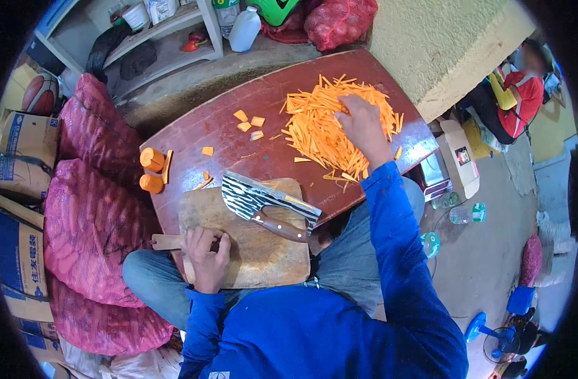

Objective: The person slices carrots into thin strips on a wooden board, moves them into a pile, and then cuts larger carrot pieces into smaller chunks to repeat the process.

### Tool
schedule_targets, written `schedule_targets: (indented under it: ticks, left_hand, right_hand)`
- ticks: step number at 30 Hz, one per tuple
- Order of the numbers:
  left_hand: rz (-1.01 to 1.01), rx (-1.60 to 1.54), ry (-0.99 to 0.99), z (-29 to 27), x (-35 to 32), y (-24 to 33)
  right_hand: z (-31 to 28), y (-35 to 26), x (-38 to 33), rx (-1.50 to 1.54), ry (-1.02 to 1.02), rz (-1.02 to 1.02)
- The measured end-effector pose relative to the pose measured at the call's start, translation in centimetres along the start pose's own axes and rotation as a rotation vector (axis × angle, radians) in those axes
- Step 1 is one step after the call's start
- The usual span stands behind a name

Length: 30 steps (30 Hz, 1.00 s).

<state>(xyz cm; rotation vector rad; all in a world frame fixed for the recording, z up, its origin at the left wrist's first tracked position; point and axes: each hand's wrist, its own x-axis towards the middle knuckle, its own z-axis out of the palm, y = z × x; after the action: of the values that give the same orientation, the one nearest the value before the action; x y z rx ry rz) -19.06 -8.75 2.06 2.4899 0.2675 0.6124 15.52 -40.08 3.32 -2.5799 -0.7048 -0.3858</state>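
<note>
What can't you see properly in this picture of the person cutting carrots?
- Head view: the right hand lies on the carrot strips, so its fingertips and the strips beneath are hidden.
- The left hand covers part of the cutting board; whether it holds anything is unclear.
- The knife hides the board beneath it.
- The person sitting at the top right is blurred.

Cleaver on board, carrot strips behind.

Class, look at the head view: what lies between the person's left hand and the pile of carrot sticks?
A cleaver lying flat on the wooden cutting board.
</note>
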Motion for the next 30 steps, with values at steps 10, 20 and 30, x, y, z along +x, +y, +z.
schedule_targets:
  ticks: [10, 20, 30]
  left_hand:
    - [0.038, 0.015, 0.027, -0.2, -0.2, -0.5]
    - [0.026, -0.03, 0.061, 0.5, -0.8, -1.7]
    - [0.069, 0.02, 0.049, 0.0, -1.0, -1.8]
  right_hand:
    - [-5.5, 9.1, -4.2, -0.331, -0.191, 0.52]
    - [-0.5, 15.3, -6.7, -0.191, -0.065, 0.319]
    - [-5.8, -15.7, -7.7, 0.458, -0.426, -0.058]
